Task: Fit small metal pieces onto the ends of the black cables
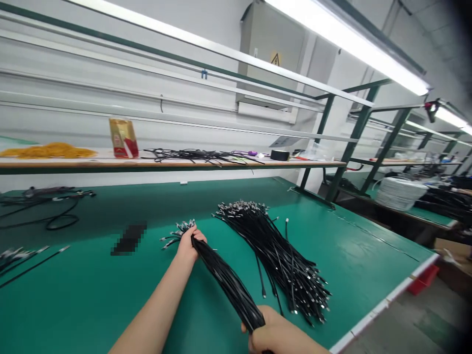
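A thick bundle of black cables (228, 278) stretches between my two hands over the green work surface. Near its far end, where light connector tips fan out, my left hand (191, 242) is wrapped round it. My right hand (268, 330) grips the same bundle closer to me, at the lower edge of the view; the near cable ends are hidden. Just right of the held bundle lies a large pile of black cables (273, 250) with pale and metallic tips at both ends. A few cables stick out loosely from that pile.
More cables (22, 258) lie at the left edge, with coiled black leads (55, 204) behind. A pixelated dark patch (129, 239) sits left of my hand. The shelf (221, 164) carries a gold-red pouch (124, 138), yellow material (51, 150) and thin black wires (195, 156).
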`<state>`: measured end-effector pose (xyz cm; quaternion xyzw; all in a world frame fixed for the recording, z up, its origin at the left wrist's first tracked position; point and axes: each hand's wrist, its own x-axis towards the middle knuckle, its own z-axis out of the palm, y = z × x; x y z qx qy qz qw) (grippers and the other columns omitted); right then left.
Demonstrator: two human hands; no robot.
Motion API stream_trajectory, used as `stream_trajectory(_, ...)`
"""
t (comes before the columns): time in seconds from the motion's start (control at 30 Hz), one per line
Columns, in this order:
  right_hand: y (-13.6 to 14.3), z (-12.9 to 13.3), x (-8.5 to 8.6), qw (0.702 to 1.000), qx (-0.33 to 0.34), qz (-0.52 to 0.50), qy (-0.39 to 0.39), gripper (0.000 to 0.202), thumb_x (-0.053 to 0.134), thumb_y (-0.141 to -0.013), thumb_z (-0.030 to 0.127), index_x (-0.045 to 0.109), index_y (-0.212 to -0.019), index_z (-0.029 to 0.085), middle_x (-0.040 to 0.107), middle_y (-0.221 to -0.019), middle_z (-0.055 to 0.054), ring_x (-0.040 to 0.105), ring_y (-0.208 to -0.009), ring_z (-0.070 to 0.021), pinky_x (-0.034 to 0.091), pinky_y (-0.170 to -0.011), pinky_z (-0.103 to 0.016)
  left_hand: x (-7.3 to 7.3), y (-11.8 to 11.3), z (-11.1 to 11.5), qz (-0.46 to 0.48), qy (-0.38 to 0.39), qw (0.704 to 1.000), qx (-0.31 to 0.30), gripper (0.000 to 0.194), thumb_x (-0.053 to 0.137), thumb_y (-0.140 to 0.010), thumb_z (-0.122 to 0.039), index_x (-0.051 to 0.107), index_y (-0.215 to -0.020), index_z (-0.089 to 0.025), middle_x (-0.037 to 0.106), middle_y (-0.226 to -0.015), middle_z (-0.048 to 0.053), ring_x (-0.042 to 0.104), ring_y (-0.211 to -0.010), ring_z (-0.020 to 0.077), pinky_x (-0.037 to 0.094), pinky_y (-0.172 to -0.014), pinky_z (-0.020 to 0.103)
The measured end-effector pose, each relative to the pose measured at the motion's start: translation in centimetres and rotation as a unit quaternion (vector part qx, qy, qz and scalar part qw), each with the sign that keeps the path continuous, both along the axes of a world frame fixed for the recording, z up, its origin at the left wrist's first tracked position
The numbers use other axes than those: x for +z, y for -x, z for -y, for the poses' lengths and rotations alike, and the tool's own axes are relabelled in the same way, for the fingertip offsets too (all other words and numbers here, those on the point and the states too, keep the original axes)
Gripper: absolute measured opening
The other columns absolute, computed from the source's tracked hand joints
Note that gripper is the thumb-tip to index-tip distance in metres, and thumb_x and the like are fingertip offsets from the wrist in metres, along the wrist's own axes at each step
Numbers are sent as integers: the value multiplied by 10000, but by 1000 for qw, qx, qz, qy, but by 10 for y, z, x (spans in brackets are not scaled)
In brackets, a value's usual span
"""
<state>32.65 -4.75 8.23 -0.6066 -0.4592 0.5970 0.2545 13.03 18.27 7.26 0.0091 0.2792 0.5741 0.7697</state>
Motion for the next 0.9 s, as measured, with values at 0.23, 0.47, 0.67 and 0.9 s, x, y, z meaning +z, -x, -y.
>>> stream_trajectory(0.23,-98,-41,61,969,-33,216,-115,173,690,-824,108,599,-958,167,556,-649,78,533,-456,-90,419,-428,-200,77,-115,-66,-36,-82,995,-37,348,645,-975,-332,617,-1282,-172,657,-1269,106,683,-1037,245,601,-860,445)
stream_trajectory(0.47,-160,-108,66,927,-68,358,-91,307,640,-1006,338,625,-1256,161,679,-1180,-81,700,-942,-216,608,-800,-396,109,-217,-110,-169,-157,964,-128,350,643,-976,-345,620,-1276,-168,663,-1259,106,686,-1033,245,601,-859,448)
stream_trajectory(0.67,-172,-140,-6,915,-59,399,-22,331,667,-989,315,620,-1284,173,653,-1270,-97,683,-1062,-251,592,-877,-443,6,-197,-49,-428,-218,863,-158,374,649,-970,-332,604,-1313,-188,629,-1335,112,661,-1115,272,576,-923,485)
stream_trajectory(0.9,-168,-172,-15,895,-61,437,-71,339,653,-998,323,610,-1298,170,653,-1269,-100,687,-1043,-245,596,-867,-442,-51,-192,49,-599,-388,651,-258,412,671,-954,-303,601,-1349,-209,529,-1500,124,535,-1331,331,447,-1094,595)
